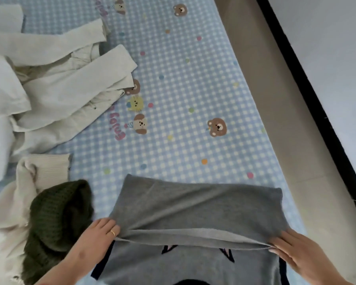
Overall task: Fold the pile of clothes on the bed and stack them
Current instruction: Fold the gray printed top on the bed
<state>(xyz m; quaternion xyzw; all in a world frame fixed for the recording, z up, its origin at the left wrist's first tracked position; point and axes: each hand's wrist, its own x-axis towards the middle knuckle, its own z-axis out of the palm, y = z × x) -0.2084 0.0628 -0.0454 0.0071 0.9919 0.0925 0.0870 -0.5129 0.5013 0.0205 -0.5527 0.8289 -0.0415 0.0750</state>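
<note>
Two hands hold one garment in my view: the grey sweater (195, 214) lies flat at the near edge of the bed (193, 79), and its far part is doubled back toward me, so a folded edge runs across it from side to side. The left hand (100, 231) pinches that edge at its left end, fingers curled into the cloth, a ring on one finger. The right hand (292, 249) grips the right end in the same way, thumb and fingers closed on the gathered fabric. The two hands are well apart, one at each side of the sweater. Below the fold I see a dark outline pattern on the paler grey front, and dark trim along both sides.

Just left of the sweater lies a dark green knit (58, 219), crumpled, resting partly on a cream garment (19, 202) with a ribbed cuff. Farther up the bed on the left sits the unfolded pile — pale off-white clothes (60, 83) with long sleeves or legs splayed toward the middle. The bed sheet is blue-and-white check with small bears and coloured dots. Along the right runs a beige bed frame (261, 79), then a black strip (317, 99) and a pale floor (337, 38).
</note>
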